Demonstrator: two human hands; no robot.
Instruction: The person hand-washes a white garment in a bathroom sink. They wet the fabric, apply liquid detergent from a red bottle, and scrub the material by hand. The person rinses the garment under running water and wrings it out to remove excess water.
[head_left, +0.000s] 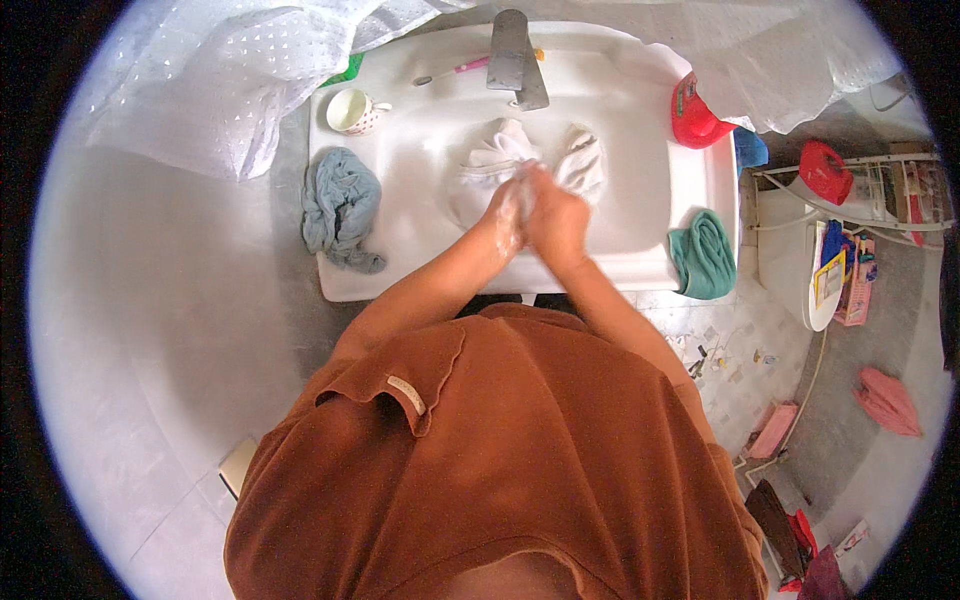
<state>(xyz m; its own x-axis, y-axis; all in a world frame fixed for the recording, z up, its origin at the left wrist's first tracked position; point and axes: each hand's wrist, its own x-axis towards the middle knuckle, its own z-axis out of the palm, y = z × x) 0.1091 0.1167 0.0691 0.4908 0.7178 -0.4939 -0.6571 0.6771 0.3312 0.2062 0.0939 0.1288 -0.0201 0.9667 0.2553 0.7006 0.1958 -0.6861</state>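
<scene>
Over the basin of a white sink (637, 247), my left hand (511, 206) and my right hand (556, 217) are pressed together, both blurred. White lather coats the left hand and wrist. A bit of whitish, sudsy material shows between the hands; whether it is cloth or only foam I cannot tell. Just beyond them a wet white cloth (499, 154) lies bunched in the basin, partly hidden by the hands. To its right rests a second crumpled white cloth (581, 161). The grey metal faucet (508, 56) stands above the basin at the back.
A dotted mug (352, 112) and a blue-grey cloth (341, 202) sit on the sink's left edge. Behind the faucet lies a pink-handled toothbrush (472, 65). A red container (697, 116) and a folded green cloth (703, 255) occupy the right edge. White curtains (217, 82) hang near both back corners.
</scene>
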